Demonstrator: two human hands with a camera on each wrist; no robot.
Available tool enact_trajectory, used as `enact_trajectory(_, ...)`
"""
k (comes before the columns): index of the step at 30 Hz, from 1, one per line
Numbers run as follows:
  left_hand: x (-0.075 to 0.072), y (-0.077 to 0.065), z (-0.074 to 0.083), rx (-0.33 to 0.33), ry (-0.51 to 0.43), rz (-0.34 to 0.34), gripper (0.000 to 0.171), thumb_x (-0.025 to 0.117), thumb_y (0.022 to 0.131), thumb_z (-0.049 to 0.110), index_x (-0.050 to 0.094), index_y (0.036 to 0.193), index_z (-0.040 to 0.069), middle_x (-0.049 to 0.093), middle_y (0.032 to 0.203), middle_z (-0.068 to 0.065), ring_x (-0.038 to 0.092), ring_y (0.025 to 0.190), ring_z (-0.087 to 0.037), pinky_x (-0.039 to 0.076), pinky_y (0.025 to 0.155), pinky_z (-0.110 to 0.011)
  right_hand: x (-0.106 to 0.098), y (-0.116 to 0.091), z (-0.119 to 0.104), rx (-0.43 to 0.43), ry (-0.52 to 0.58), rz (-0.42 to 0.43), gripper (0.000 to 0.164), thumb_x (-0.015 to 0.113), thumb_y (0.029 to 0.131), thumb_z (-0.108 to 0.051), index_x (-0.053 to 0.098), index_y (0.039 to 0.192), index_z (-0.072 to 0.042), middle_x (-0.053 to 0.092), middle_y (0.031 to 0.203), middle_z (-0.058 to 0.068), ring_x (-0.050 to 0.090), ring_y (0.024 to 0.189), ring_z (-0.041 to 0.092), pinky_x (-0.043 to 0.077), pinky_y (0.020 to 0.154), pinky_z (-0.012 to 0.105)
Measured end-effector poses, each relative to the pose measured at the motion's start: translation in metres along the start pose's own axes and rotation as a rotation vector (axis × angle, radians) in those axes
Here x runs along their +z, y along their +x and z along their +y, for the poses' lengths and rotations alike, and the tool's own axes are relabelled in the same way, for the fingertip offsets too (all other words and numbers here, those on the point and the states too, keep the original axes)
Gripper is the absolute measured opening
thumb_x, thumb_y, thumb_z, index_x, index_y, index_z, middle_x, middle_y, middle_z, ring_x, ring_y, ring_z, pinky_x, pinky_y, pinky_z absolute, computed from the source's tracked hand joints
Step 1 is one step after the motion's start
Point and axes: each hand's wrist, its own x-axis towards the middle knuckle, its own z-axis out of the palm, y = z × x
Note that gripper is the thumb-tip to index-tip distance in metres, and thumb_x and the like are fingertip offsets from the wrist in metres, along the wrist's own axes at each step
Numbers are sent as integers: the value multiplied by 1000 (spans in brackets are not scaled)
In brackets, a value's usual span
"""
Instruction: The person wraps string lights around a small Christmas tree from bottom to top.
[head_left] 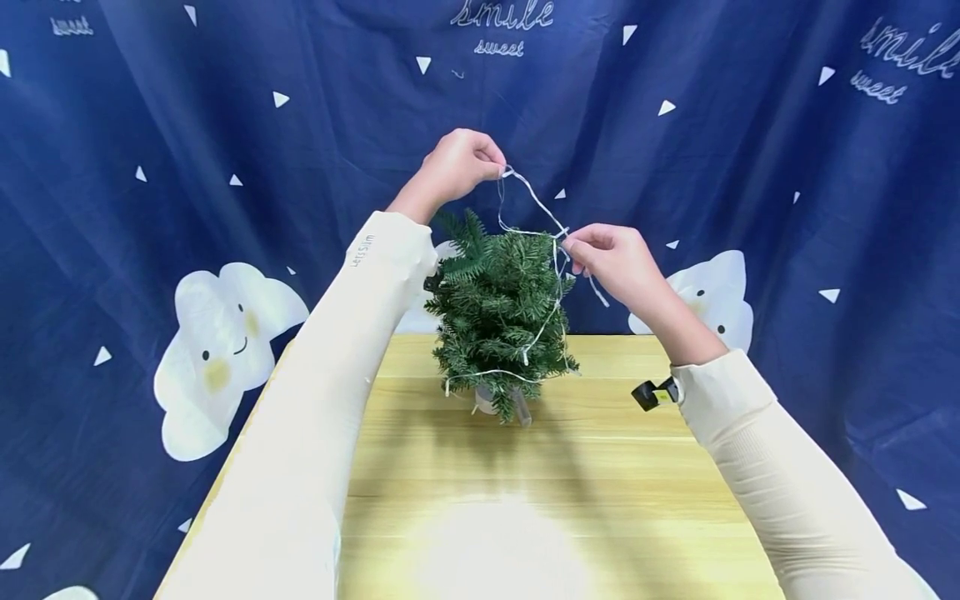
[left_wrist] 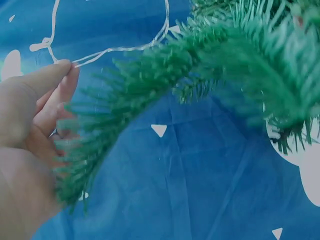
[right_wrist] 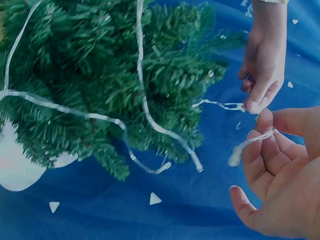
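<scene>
A small green artificial Christmas tree (head_left: 498, 308) stands on the table, with a white string of lights (head_left: 538, 202) draped down its right side and across its lower front. Above the treetop, my left hand (head_left: 461, 167) pinches the cord between thumb and forefinger. My right hand (head_left: 618, 258) pinches another stretch just right of the top, and a short end with a small bulb (right_wrist: 234, 157) hangs from its fingers. Between both hands the cord runs slanting. A drooping branch (left_wrist: 145, 85) overlaps part of the left hand in the left wrist view.
The light wooden table (head_left: 615, 433) carries a bright glare patch near its front. Behind hangs a dark blue curtain (head_left: 337, 125) printed with clouds and triangles. A black wrist camera (head_left: 654, 394) sticks out from the right cuff.
</scene>
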Motion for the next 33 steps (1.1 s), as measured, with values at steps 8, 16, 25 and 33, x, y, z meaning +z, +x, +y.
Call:
enact_trajectory(8,-8,-5,-19,32,-132,-28,19,69,96,21,72,109,8,69,103,1,54,93,-12,43,82,-25,9,-2,-17,-44,63,8,28,65,99,-34,74,105,-9,66,73,-3,58,67,12,42,53,25)
enact_trajectory(16,-13,-7,-32,-22,-281,-27,19,68,97,25,71,111,11,72,113,-1,64,110,-13,46,94,-29,17,-4,-24,-52,96,6,27,64,99,-32,74,107,-8,67,75,-1,62,71,15,46,60,24)
enact_trajectory(25,-11,-10,-59,-95,-441,40,15,70,96,29,72,107,18,68,115,4,55,105,-17,43,90,-31,27,-12,-23,-78,75,-22,25,64,100,-27,74,108,-5,71,82,8,66,84,32,51,69,25)
enact_trajectory(33,0,-19,-78,-147,-672,63,23,69,97,27,71,115,12,68,104,8,51,88,-13,40,71,-27,36,-19,-27,-116,107,-36,24,65,100,-29,74,108,-9,68,79,7,63,83,37,53,69,29)
